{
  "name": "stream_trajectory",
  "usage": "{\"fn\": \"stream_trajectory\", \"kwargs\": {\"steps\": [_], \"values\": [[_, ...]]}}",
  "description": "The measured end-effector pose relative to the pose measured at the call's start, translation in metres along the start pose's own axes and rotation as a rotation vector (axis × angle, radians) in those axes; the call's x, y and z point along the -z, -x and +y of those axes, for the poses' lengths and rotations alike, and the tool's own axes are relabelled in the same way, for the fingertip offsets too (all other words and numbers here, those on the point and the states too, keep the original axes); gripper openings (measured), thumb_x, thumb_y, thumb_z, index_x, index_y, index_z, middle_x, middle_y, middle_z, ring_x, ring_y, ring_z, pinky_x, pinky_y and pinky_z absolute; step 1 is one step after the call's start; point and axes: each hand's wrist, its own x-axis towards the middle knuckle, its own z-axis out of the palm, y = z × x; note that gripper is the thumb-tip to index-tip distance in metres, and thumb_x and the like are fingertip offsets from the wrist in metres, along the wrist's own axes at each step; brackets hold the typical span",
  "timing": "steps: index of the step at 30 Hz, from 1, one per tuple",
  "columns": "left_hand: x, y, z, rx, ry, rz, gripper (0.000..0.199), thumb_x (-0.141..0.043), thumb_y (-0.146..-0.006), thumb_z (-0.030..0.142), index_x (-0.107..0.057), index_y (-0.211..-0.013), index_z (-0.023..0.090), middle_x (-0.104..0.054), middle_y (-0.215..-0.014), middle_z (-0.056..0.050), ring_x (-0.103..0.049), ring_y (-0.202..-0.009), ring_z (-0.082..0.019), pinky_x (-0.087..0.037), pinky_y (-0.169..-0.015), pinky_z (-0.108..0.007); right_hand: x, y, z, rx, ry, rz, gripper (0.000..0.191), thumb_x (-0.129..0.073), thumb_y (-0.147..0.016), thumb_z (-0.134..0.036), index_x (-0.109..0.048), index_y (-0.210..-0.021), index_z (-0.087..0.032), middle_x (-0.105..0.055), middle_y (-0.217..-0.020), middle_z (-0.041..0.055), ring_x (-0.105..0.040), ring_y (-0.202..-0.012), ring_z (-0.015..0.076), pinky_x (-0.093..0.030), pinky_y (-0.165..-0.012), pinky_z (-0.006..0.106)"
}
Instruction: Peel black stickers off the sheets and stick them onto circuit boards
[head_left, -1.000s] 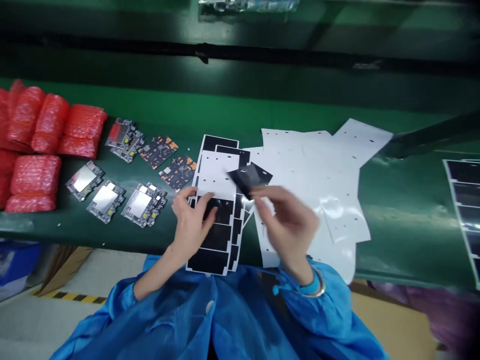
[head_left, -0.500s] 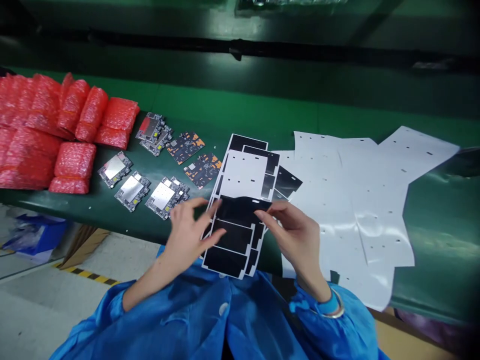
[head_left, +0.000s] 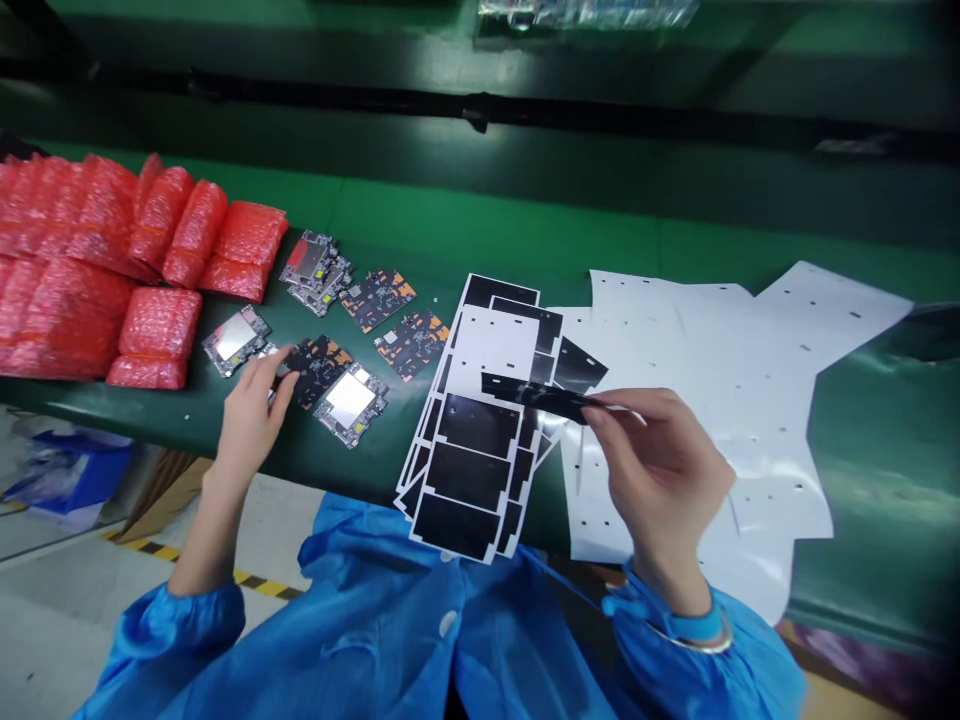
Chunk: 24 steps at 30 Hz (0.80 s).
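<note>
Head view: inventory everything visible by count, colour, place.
Bubble-wrap bundles: several, red, far left.
Flat shielded circuit boards: at least four, silver, centre-left.
Flat orange-patterned circuit boards: three, black, among those.
Cut film sheets: several, black on white, centre.
Thin film piece: one, black, over those sheets.
Perforated sheets: several, white, right.
Table: one, green, beneath these.
Plastic bin: one, blue, lower left.
Striped tape: one, yellow and black, lower left.
Left hand: one, blue-sleeved, at an orange-patterned board.
Right hand: one, blue-sleeved, grip on film piece.
</note>
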Motion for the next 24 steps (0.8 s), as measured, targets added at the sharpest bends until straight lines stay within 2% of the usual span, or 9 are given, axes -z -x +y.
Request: {"fn": "stream_trajectory", "kwargs": {"steps": [2, 4, 8, 11, 13, 16, 18, 21, 24], "values": [[-0.005, -0.003, -0.004, 0.008, -0.068, 0.055, 0.063, -0.058, -0.094, 0.056, -0.051, -0.145, 0.019, -0.056, -0.134, -0.021, -0.057, -0.124, -0.038, -0.043, -0.109, -0.056, 0.002, 0.002, 0.002, -0.025, -0.020, 0.016, 0.014, -0.072, -0.089, -0.019, -0.073, -0.099, -0.029, -0.068, -0.087, 0.0014, -0.065, -0.084, 0.0199, -0.056, -0.068, 0.036], [-0.009, -0.001, -0.007, 0.007, -0.105, 0.051, 0.073, -0.068, -0.086, 0.059, -0.049, -0.146, 0.021, -0.053, -0.136, -0.021, -0.052, -0.128, -0.041, -0.040, -0.111, -0.059, 0.004, 0.003, 0.005, -0.045, -0.036, 0.049, 0.014, -0.075, -0.087, -0.019, -0.074, -0.098, -0.029, -0.069, -0.087, 0.0009, -0.065, -0.083, 0.0191, -0.057, -0.068, 0.036], [-0.007, 0.006, -0.012, 0.054, -0.046, 0.015, 0.067, -0.073, -0.085, 0.053, -0.053, -0.142, 0.026, -0.059, -0.127, -0.016, -0.056, -0.121, -0.038, -0.042, -0.109, -0.059, 0.007, 0.003, 0.009, -0.112, -0.075, 0.120, 0.013, -0.078, -0.084, -0.024, -0.074, -0.095, -0.029, -0.070, -0.086, 0.0003, -0.067, -0.081, 0.0195, -0.059, -0.071, 0.038], [0.001, 0.006, -0.007, 0.111, 0.036, 0.057, 0.069, -0.077, -0.082, 0.046, -0.051, -0.144, 0.027, -0.062, -0.118, -0.012, -0.056, -0.119, -0.035, -0.044, -0.109, -0.059, 0.006, 0.001, 0.009, -0.189, -0.112, 0.133, 0.009, -0.081, -0.082, -0.026, -0.076, -0.090, -0.028, -0.072, -0.083, -0.0007, -0.069, -0.078, 0.0190, -0.060, -0.070, 0.037], [0.008, 0.003, 0.010, 0.085, 0.139, 0.124, 0.074, -0.079, -0.081, 0.042, -0.048, -0.147, 0.029, -0.058, -0.121, -0.012, -0.056, -0.119, -0.033, -0.048, -0.107, -0.056, 0.006, -0.001, 0.007, -0.250, -0.175, 0.117, 0.009, -0.083, -0.079, -0.026, -0.077, -0.085, -0.027, -0.074, -0.080, -0.0018, -0.070, -0.074, 0.0178, -0.059, -0.067, 0.034], [0.015, -0.001, 0.057, -0.083, 0.315, 0.177, 0.079, -0.080, -0.081, 0.040, -0.044, -0.150, 0.033, -0.051, -0.134, -0.011, -0.058, -0.123, -0.031, -0.055, -0.102, -0.050, 0.003, -0.008, -0.003, -0.294, -0.333, 0.084, 0.012, -0.088, -0.073, -0.031, -0.077, -0.076, -0.027, -0.077, -0.080, -0.0021, -0.072, -0.073, 0.0180, -0.059, -0.064, 0.032], [0.017, -0.006, 0.093, -0.255, 0.405, 0.147, 0.084, -0.084, -0.077, 0.039, -0.044, -0.150, 0.035, -0.054, -0.137, -0.010, -0.059, -0.125, -0.031, -0.058, -0.101, -0.048, 0.000, -0.014, -0.016, -0.287, -0.436, 0.017, 0.013, -0.088, -0.073, -0.033, -0.076, -0.073, -0.027, -0.081, -0.089, -0.0011, -0.076, -0.083, 0.0209, -0.062, -0.069, 0.034], [0.016, -0.013, 0.138, -0.465, 0.591, 0.077, 0.090, -0.089, -0.072, 0.039, -0.044, -0.151, 0.035, -0.059, -0.137, -0.008, -0.062, -0.125, -0.030, -0.064, -0.094, -0.044, -0.003, -0.022, -0.039, -0.236, -0.511, -0.108, 0.008, -0.084, -0.079, -0.027, -0.077, -0.077, -0.029, -0.081, -0.093, -0.0005, -0.074, -0.111, 0.0268, -0.062, -0.089, 0.042], [0.014, -0.018, 0.161, -0.485, 0.763, -0.004, 0.094, -0.090, -0.072, 0.041, -0.040, -0.152, 0.040, -0.061, -0.139, -0.006, -0.062, -0.128, -0.031, -0.068, -0.088, -0.043, -0.002, -0.026, -0.057, -0.150, -0.488, -0.155, 0.012, -0.082, -0.081, -0.018, -0.078, -0.082, -0.030, -0.080, -0.084, -0.0006, -0.067, -0.125, 0.0300, -0.057, -0.101, 0.049]]}}
